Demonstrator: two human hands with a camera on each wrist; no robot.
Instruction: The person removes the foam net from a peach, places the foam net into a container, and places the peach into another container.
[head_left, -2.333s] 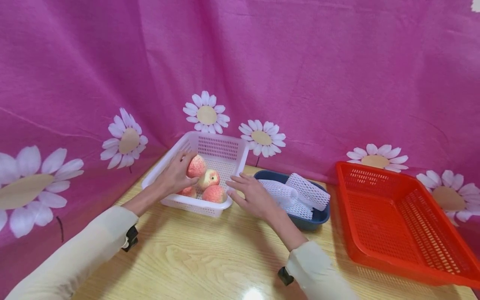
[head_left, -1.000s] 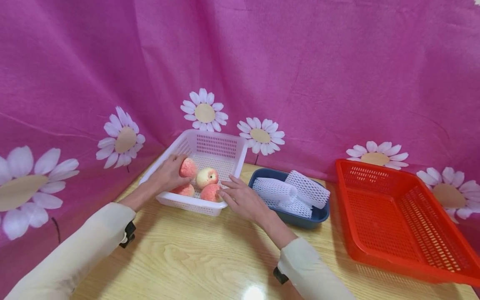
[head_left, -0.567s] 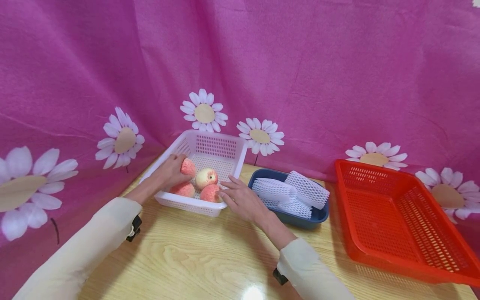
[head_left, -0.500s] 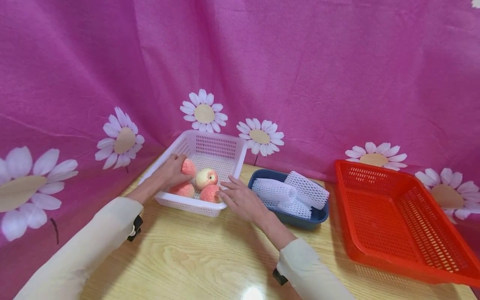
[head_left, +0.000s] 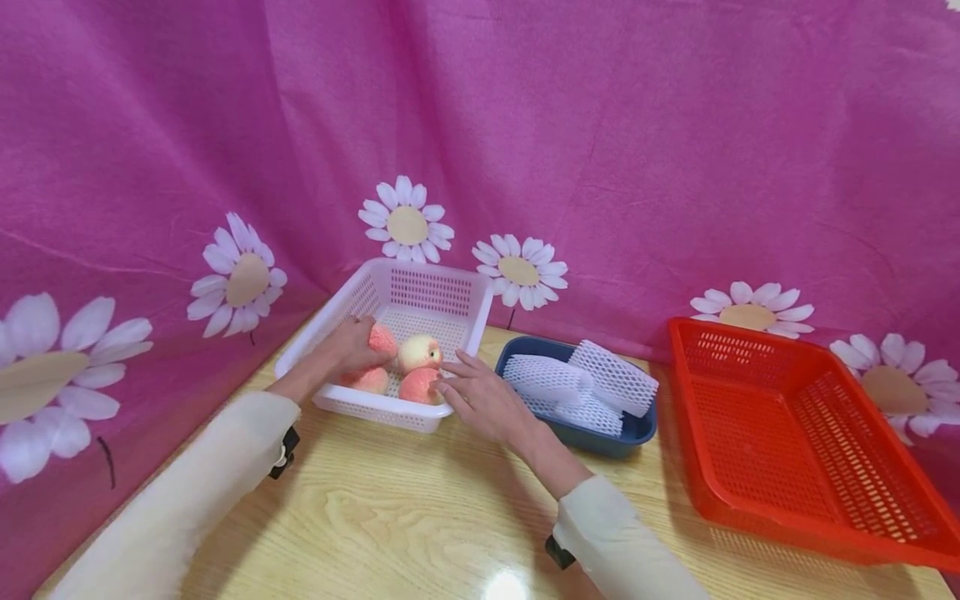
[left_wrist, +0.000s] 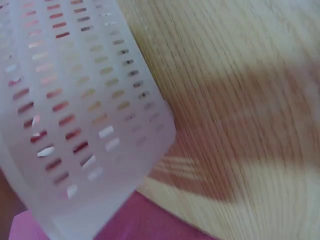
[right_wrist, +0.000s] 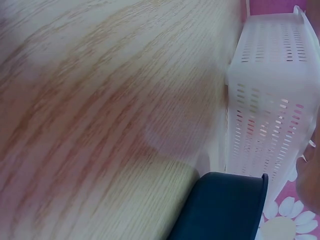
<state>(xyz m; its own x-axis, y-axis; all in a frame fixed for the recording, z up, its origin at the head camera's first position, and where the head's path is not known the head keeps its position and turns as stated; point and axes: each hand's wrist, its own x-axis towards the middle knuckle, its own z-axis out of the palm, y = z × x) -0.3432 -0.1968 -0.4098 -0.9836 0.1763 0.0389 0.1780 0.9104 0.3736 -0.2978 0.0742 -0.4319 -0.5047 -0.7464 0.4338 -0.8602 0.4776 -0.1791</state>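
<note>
In the head view my left hand reaches over the left rim of the white slotted basket. It grips a pink peach, whose left side the fingers hide. Beside that one lie a pale peach with a dark stem pit, a pink peach near the front wall, and another peach partly under my hand. My right hand extends its fingers over the basket's right rim, fingertips close to the front pink peach. Fruit colours show through the basket wall in the left wrist view.
A dark blue tray right of the basket holds several white foam net sleeves. Farther right stands a large red slotted basket. All rest on a wooden table against a magenta flowered cloth.
My left hand has lowered with its peach, then shifted slightly right; the pale peach has moved right and turned. My right hand has moved a little left to the rim, then stayed still.
</note>
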